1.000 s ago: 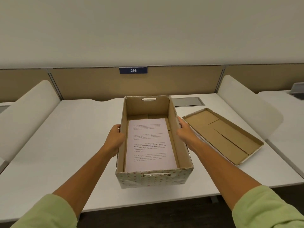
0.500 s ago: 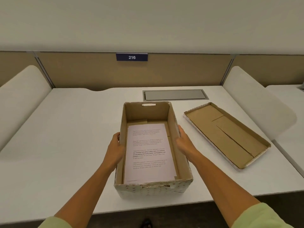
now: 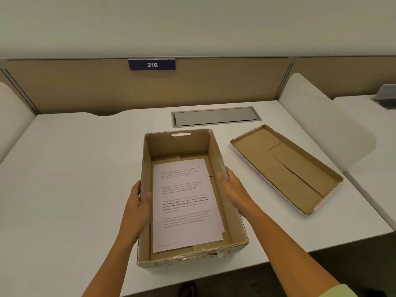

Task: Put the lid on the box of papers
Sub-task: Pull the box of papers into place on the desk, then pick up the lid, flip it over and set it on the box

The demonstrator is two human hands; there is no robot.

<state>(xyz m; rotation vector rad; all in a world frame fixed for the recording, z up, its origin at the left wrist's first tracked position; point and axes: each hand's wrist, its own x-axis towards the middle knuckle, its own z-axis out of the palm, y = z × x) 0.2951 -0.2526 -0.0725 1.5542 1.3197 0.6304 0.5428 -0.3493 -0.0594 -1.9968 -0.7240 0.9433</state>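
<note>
**Box open on desk, lid off to the right**

White desk (image 3: 70,179) in a cubicle with tan partition (image 3: 85,86) behind; box (image 3: 233,221) sits near the front edge, roughly centre, open top, long side running away from the person; papers (image 3: 184,202) lie flat on its floor, printed side up, top sheet slightly skewed; handle slot visible in the far wall. Left hand (image 3: 137,202) on the left wall, thumb hooked over the rim to the inside, fingers outside, gripping that wall; right hand (image 3: 231,185) at the right wall, fingers extended and loosely spread, blurred, so actual contact with the rim can't be confirmed. Lid (image 3: 287,168) lies on the desk to the right of the box, apart from it, inside facing up, angled diagonally. Grey cable hatch (image 3: 214,116) set in the desk beyond the box; blue "216" sign (image 3: 151,64) on the partition; white side dividers either side.
</note>
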